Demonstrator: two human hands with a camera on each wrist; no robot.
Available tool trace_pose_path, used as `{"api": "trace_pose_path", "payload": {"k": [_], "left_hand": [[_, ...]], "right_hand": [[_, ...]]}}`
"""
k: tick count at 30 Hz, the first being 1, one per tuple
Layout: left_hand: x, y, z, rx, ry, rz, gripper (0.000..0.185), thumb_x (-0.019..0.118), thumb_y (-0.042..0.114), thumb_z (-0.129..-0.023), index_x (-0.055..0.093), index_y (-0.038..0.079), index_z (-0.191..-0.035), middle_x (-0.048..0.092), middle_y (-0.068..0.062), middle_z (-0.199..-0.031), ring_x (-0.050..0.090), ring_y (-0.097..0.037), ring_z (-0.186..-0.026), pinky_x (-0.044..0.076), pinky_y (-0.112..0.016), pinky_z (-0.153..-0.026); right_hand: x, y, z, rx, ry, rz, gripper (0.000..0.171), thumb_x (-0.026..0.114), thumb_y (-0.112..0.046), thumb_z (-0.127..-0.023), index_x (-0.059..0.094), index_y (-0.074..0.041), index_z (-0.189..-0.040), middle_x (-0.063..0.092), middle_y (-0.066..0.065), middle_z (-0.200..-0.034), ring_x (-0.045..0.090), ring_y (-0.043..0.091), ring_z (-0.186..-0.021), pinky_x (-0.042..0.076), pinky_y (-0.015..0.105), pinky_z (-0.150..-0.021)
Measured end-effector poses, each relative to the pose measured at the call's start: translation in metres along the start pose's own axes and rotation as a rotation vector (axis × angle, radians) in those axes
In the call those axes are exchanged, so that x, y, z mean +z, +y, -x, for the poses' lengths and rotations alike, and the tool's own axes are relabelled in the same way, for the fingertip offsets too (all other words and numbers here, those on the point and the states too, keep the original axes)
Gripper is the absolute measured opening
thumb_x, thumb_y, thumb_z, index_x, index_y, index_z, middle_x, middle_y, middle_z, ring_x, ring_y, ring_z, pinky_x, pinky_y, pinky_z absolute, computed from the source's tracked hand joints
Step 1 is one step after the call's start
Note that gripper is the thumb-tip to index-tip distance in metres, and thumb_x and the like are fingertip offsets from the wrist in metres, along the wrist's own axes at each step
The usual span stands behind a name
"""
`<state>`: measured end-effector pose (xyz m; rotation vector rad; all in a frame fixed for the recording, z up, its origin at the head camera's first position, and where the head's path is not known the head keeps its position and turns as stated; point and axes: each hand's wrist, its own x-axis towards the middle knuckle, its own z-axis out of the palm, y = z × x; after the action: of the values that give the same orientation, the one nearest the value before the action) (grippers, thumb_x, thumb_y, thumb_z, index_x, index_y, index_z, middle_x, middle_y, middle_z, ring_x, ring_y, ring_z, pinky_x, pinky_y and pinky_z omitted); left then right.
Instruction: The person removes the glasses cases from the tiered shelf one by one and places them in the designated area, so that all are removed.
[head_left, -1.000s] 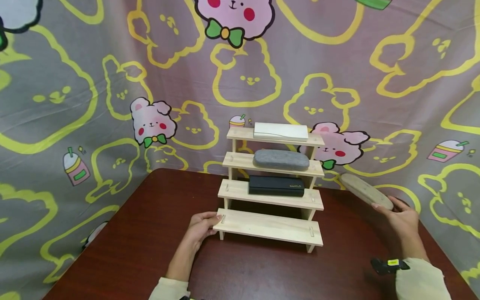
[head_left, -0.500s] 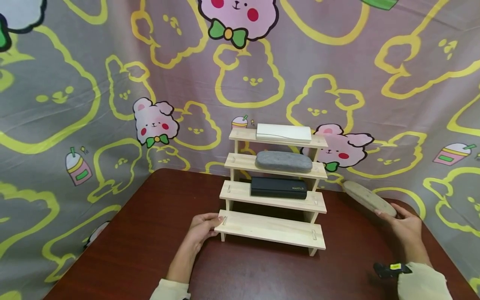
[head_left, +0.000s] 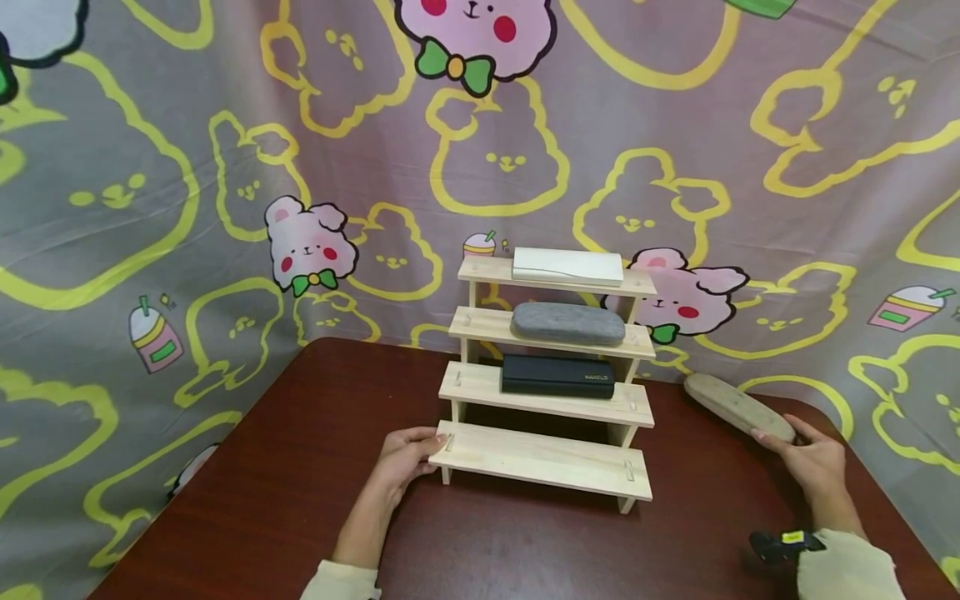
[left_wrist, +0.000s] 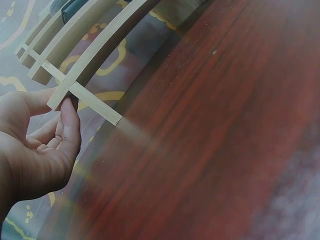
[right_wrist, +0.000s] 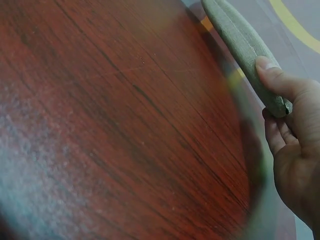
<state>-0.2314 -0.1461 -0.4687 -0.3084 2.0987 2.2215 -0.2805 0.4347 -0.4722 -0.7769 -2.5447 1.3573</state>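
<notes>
My left hand pinches the left end of the lowest step of a pale wooden tiered stand; the left wrist view shows thumb and finger above and below the board. In my right hand is a beige-grey glasses case, gripped near its close end, its far end angled back and left. Thumb on top and fingers beneath hold that case in the right wrist view. On the stand, a black glasses case with gold lettering lies below a grey fabric glasses case, and a white folded case lies on top.
A dark red-brown wooden table carries the stand. Close behind the table hangs a grey-pink curtain with yellow bear outlines, also along both sides. The lowest step is bare.
The right hand has lowered the beige-grey case toward the table, its far end dropping most. The left hand stays on the stand; the head view has shifted slightly.
</notes>
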Motion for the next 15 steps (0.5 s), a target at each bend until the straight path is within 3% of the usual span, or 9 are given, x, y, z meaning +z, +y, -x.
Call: {"api": "trace_pose_path", "payload": {"k": [2, 3, 5, 8, 10, 13, 15], "left_hand": [[-0.0002, 0.0001, 0.0005, 0.000, -0.002, 0.001, 0.036, 0.068, 0.006, -0.092, 0.063, -0.014, -0.121, 0.068, -0.001, -0.081, 0.060, -0.006, -0.064, 0.050, -0.017, -0.055], [-0.0002, 0.0002, 0.0004, -0.003, -0.004, 0.001, 0.036, 0.068, 0.006, -0.092, 0.063, -0.014, -0.121, 0.068, -0.001, -0.081, 0.060, -0.006, -0.065, 0.050, -0.017, -0.055], [-0.0003, 0.0002, 0.0001, -0.006, -0.007, 0.000, 0.036, 0.068, 0.006, -0.092, 0.063, -0.014, -0.121, 0.068, 0.000, -0.081, 0.061, -0.006, -0.065, 0.050, -0.017, -0.056], [-0.0005, -0.0001, -0.0002, -0.005, -0.007, -0.003, 0.036, 0.068, 0.006, -0.092, 0.063, -0.014, -0.121, 0.068, -0.001, -0.081, 0.061, -0.007, -0.065, 0.050, -0.017, -0.056], [-0.0007, 0.0001, 0.0000, -0.005, -0.004, -0.002, 0.036, 0.068, 0.006, -0.092, 0.063, -0.014, -0.121, 0.068, -0.001, -0.081, 0.061, -0.007, -0.065, 0.050, -0.017, -0.056], [-0.0009, 0.0002, 0.0006, -0.003, 0.000, -0.002, 0.036, 0.068, 0.006, -0.092, 0.063, -0.014, -0.121, 0.069, -0.002, -0.081, 0.061, -0.007, -0.065, 0.050, -0.017, -0.056], [-0.0009, 0.0005, 0.0008, -0.005, -0.002, -0.001, 0.036, 0.068, 0.006, -0.092, 0.063, -0.014, -0.122, 0.069, -0.002, -0.081, 0.061, -0.007, -0.065, 0.050, -0.017, -0.056]], "right_hand": [[0.0008, -0.0006, -0.0007, 0.001, 0.004, 0.003, 0.083, 0.072, -0.040, -0.093, 0.032, -0.007, -0.157, 0.027, 0.019, -0.165, 0.028, 0.037, -0.153, 0.032, 0.042, -0.124], [0.0010, -0.0002, -0.0007, 0.001, 0.007, 0.007, 0.083, 0.072, -0.041, -0.093, 0.033, -0.007, -0.157, 0.026, 0.019, -0.165, 0.028, 0.038, -0.152, 0.031, 0.044, -0.125], [0.0010, -0.0007, -0.0006, 0.000, 0.019, 0.021, 0.083, 0.073, -0.041, -0.092, 0.034, -0.006, -0.156, 0.028, 0.020, -0.164, 0.029, 0.038, -0.151, 0.035, 0.043, -0.121], [0.0011, -0.0008, 0.0006, 0.001, 0.042, 0.059, 0.083, 0.074, -0.042, -0.090, 0.037, -0.007, -0.155, 0.034, 0.021, -0.161, 0.034, 0.039, -0.148, 0.043, 0.029, -0.104], [0.0013, -0.0016, 0.0017, -0.001, 0.062, 0.072, 0.082, 0.075, -0.042, -0.089, 0.040, -0.008, -0.154, 0.038, 0.021, -0.158, 0.037, 0.038, -0.146, 0.043, 0.029, -0.100], [0.0013, -0.0001, 0.0024, 0.001, 0.080, 0.073, 0.083, 0.076, -0.043, -0.088, 0.040, -0.006, -0.153, 0.038, 0.023, -0.155, 0.037, 0.040, -0.147, 0.042, 0.041, -0.113], [0.0010, 0.0016, 0.0026, -0.004, 0.093, 0.076, 0.083, 0.076, -0.043, -0.088, 0.040, -0.003, -0.152, 0.038, 0.026, -0.154, 0.035, 0.044, -0.148, 0.033, 0.054, -0.120]]}}
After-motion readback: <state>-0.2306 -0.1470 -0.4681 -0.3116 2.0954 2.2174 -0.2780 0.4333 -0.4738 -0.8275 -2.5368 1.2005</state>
